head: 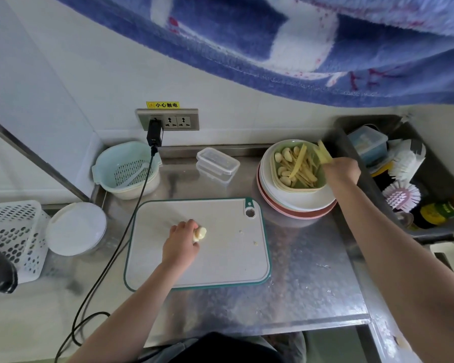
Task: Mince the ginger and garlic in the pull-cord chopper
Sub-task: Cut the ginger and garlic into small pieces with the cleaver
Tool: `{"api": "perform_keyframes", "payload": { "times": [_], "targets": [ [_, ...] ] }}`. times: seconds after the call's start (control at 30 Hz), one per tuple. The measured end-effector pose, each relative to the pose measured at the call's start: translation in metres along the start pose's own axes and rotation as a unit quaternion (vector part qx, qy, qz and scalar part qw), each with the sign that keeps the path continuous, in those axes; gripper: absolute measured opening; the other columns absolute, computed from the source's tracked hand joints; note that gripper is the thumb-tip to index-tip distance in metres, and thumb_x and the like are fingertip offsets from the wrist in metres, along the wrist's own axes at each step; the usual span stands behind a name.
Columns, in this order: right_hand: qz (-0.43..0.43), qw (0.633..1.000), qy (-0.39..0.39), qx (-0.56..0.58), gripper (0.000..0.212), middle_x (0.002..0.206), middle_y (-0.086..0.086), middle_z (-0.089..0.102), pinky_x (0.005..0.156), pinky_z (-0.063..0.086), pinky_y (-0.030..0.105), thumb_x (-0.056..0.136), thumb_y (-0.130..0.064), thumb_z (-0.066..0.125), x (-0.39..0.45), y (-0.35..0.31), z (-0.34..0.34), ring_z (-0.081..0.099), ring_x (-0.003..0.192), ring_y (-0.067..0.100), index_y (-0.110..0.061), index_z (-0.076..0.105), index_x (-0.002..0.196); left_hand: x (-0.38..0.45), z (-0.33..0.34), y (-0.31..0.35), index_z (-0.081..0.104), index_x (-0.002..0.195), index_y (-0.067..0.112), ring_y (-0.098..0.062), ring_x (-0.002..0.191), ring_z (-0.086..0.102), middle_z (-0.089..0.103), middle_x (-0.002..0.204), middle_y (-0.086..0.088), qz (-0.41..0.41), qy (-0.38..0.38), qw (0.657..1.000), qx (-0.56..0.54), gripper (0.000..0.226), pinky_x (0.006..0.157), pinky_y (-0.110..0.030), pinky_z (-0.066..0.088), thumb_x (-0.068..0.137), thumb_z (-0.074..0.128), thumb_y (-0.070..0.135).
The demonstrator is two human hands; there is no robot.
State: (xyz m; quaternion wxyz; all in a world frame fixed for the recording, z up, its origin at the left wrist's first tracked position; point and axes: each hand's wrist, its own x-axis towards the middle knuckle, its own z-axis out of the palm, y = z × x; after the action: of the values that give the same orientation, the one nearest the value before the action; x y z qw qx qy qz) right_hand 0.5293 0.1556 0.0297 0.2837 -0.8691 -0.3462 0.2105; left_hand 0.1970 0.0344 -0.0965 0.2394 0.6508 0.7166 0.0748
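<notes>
My left hand [181, 241] rests on the white cutting board [228, 260] and holds pale garlic cloves [200, 233] at its fingertips. My right hand [342, 170] is raised at the right rim of the green dish [323, 183] and grips a bunch of yellow ginger strips [323, 152]. Inside the dish lie more ginger strips [303, 169] and peeled garlic cloves [283, 165]. The dish sits on a stack of plates [299, 205]. A round container with a white lid [76, 227], possibly the chopper, stands left of the board.
A colander basket [126, 170] and clear lidded boxes [216, 162] stand at the back. A black cable [121, 231] runs from the wall socket [168, 119] past the board's left edge. A sink tub [404, 176] with brushes is right; a perforated white basket [11, 239] is left.
</notes>
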Motion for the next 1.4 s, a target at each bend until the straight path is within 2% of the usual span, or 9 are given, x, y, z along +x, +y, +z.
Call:
{"api": "perform_keyframes", "payload": {
  "times": [0.17,0.3,0.37,0.47,0.57,0.77,1.0,1.23,1.4],
  "targets": [
    [-0.108,0.992,-0.018,0.067,0.023,0.096,0.009,0.068,0.075,0.048,0.032,0.089,-0.017,0.059,-0.048,-0.012,-0.007,0.062,0.090,0.024,-0.008,0.066,0.109,0.002,-0.004,0.002,0.056,0.109,0.015,-0.025,0.104,0.049,0.058,0.109,-0.004,0.004,0.034,0.999,-0.037,0.026,0.071,-0.035,0.044,0.083,0.059,0.010],
    [-0.153,0.973,-0.157,0.076,0.013,0.072,0.001,0.057,0.060,0.043,0.023,0.086,-0.015,0.063,-0.118,-0.005,0.033,0.055,0.065,0.012,-0.008,0.068,0.097,0.000,-0.005,-0.004,0.057,0.108,0.012,-0.026,0.103,0.051,0.060,0.108,-0.005,-0.016,0.067,0.993,-0.098,0.024,0.073,-0.034,0.043,0.084,0.061,0.011],
    [-0.136,0.955,-0.257,0.062,0.011,0.065,0.000,0.055,0.044,0.033,0.015,0.084,-0.012,0.064,-0.154,0.011,0.074,0.048,0.051,0.007,-0.008,0.069,0.093,-0.003,-0.007,-0.014,0.056,0.111,0.011,-0.027,0.104,0.052,0.060,0.110,-0.007,-0.048,0.064,0.991,-0.106,0.025,0.077,-0.036,0.045,0.085,0.059,0.011],
    [-0.029,0.934,-0.353,0.043,0.013,0.063,-0.004,0.054,0.041,0.031,0.015,0.081,-0.016,0.067,-0.195,0.039,0.127,0.047,0.055,0.011,-0.012,0.070,0.093,-0.008,-0.009,-0.035,0.053,0.121,0.011,-0.027,0.112,0.052,0.056,0.120,-0.008,-0.085,0.006,0.992,-0.090,0.036,0.084,-0.036,0.045,0.086,0.054,0.007],
    [0.027,0.934,-0.353,0.048,0.021,0.078,0.003,0.062,0.055,0.039,0.022,0.082,-0.020,0.066,-0.213,0.050,0.150,0.054,0.067,0.018,-0.010,0.067,0.100,-0.011,-0.009,-0.046,0.053,0.124,0.010,-0.028,0.110,0.055,0.056,0.122,-0.011,-0.087,-0.029,0.990,-0.103,0.040,0.090,-0.035,0.046,0.084,0.055,0.005],
    [-0.016,0.946,-0.322,0.027,0.048,0.124,0.012,0.059,0.089,0.045,0.031,0.086,-0.018,0.059,-0.215,0.050,0.151,0.057,0.111,0.028,-0.011,0.050,0.133,-0.011,-0.007,-0.042,0.055,0.122,0.006,-0.029,0.109,0.057,0.058,0.120,-0.014,-0.068,-0.034,0.989,-0.131,0.039,0.094,-0.035,0.045,0.083,0.056,0.002],
    [-0.039,0.946,-0.322,-0.023,0.044,0.128,0.002,0.060,0.099,0.043,0.034,0.085,-0.013,0.052,-0.205,0.058,0.138,0.054,0.116,0.024,-0.023,0.055,0.128,-0.007,0.001,-0.018,0.063,0.105,0.006,-0.026,0.098,0.062,0.067,0.101,-0.010,-0.066,-0.023,0.981,-0.179,0.025,0.080,-0.026,0.044,0.082,0.056,0.002],
    [-0.072,0.932,-0.349,-0.071,0.044,0.122,0.001,0.060,0.091,0.045,0.031,0.083,-0.008,0.044,-0.202,0.062,0.138,0.053,0.113,0.024,-0.020,0.056,0.123,-0.014,0.001,0.016,0.065,0.065,0.013,-0.012,0.053,0.050,0.054,0.049,0.006,-0.140,-0.113,0.905,-0.386,0.018,0.055,-0.020,0.040,0.073,0.058,-0.002],
    [-0.046,0.936,-0.347,-0.032,0.034,0.109,0.005,0.065,0.061,0.041,0.023,0.087,-0.012,0.048,-0.193,0.061,0.132,0.057,0.084,0.020,-0.019,0.060,0.118,-0.007,0.007,0.024,0.072,0.071,0.017,-0.021,0.078,0.055,0.062,0.073,-0.004,-0.155,-0.153,0.865,-0.452,0.020,0.080,-0.036,0.045,0.071,0.059,0.002]
  ]
}}
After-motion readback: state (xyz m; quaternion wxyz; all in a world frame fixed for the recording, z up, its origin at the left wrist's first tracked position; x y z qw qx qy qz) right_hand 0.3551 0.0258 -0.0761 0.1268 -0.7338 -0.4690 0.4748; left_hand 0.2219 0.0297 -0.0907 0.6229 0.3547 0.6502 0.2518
